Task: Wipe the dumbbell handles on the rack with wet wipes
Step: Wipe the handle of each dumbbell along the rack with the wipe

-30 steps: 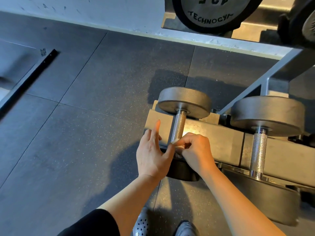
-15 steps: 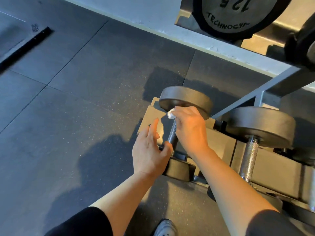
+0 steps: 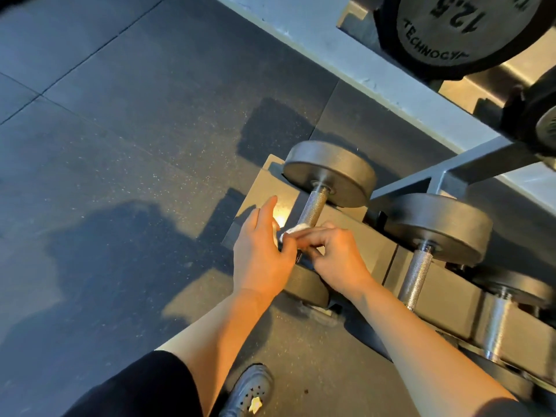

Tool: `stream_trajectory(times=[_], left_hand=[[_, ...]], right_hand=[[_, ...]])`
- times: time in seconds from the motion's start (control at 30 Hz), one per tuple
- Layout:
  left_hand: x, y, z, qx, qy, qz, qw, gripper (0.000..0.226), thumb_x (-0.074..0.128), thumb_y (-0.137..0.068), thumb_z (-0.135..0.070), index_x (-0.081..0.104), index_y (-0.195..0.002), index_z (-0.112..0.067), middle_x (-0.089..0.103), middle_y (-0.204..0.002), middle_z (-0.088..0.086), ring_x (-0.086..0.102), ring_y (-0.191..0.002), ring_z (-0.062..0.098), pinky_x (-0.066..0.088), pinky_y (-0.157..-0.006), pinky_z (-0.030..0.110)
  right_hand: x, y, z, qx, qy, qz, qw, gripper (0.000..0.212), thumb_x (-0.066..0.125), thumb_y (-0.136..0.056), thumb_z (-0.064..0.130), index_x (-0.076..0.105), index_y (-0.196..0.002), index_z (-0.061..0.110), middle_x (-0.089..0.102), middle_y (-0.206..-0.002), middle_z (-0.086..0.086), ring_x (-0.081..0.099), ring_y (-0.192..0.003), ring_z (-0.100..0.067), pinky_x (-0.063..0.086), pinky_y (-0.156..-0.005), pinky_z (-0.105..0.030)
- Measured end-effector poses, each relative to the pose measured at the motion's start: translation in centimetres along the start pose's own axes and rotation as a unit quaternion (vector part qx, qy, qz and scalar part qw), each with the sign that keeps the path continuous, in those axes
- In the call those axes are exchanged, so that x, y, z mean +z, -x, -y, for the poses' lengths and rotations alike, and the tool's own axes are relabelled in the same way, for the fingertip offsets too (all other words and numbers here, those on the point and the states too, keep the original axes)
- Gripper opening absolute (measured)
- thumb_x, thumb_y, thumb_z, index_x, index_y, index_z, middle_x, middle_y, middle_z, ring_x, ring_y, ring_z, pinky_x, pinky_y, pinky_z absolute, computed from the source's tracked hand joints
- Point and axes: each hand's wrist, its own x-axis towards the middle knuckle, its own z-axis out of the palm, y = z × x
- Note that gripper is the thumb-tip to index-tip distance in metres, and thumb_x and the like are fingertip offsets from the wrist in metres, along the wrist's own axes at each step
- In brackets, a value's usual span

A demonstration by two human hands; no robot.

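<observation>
The leftmost dumbbell lies on the lowest rack shelf, its knurled metal handle bare in its upper half. A small white wet wipe is wrapped around the handle's lower end. My right hand pinches the wipe against the handle. My left hand rests beside the handle on the left, fingers spread, thumb touching the wipe. The near head of this dumbbell is mostly hidden under my hands.
A second dumbbell with a bare knurled handle lies to the right, and a third handle beyond it. A 12.5 dumbbell head sits on the upper shelf. Dark rubber floor spreads left. My shoe is below.
My right hand with the wipe has slid from the top of the handle, near the far head, down to its lower end. The left hand has stayed beside the handle.
</observation>
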Motion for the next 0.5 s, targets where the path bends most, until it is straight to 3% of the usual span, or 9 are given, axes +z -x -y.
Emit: stream_trajectory(times=[0.13, 0.3, 0.4, 0.5], left_hand=[[-0.2, 0.1, 0.4, -0.006, 0.037, -0.008, 0.999, 0.055, 0.057, -0.090, -0.011, 0.039, -0.141, -0.017, 0.052, -0.128, 0.003, 0.047, -0.114, 0.010, 0.033, -0.096, 0.021], [-0.4, 0.3, 1.5, 0.016, 0.034, -0.014, 0.999, 0.048, 0.043, -0.093, -0.001, 0.044, -0.139, -0.012, 0.059, -0.118, 0.007, 0.054, -0.109, 0.017, 0.043, -0.095, 0.033], [-0.4, 0.9, 2.6, -0.002, 0.062, -0.024, 0.998, 0.048, 0.039, -0.094, 0.002, 0.046, -0.138, -0.015, 0.060, -0.119, 0.006, 0.053, -0.111, 0.016, 0.041, -0.096, 0.034], [-0.6, 1.4, 3.5, -0.008, 0.096, -0.006, 0.995, 0.046, 0.038, -0.096, 0.000, 0.046, -0.138, -0.016, 0.060, -0.118, 0.005, 0.054, -0.108, 0.014, 0.044, -0.096, 0.034]], right_hand=[[-0.6, 0.1, 0.8, 0.039, -0.038, 0.064, 0.997, 0.035, 0.057, -0.076, -0.016, 0.077, -0.089, 0.009, 0.072, -0.099, 0.004, 0.060, -0.095, 0.005, 0.043, -0.087, -0.008], [-0.3, -3.2, 2.2, -0.078, 0.130, -0.154, 0.976, 0.024, 0.065, -0.077, -0.011, 0.074, -0.092, 0.005, 0.071, -0.100, -0.005, 0.055, -0.104, -0.014, 0.034, -0.094, -0.006], [-0.4, -4.8, 1.6, -0.109, 0.324, -0.070, 0.937, 0.028, 0.062, -0.075, -0.014, 0.071, -0.098, 0.000, 0.066, -0.111, -0.013, 0.051, -0.120, -0.029, 0.040, -0.097, -0.025], [-0.3, -4.4, 1.1, -0.099, 0.396, 0.000, 0.913, 0.030, 0.057, -0.074, -0.014, 0.068, -0.101, -0.004, 0.063, -0.115, -0.015, 0.048, -0.124, -0.029, 0.035, -0.105, -0.031]])
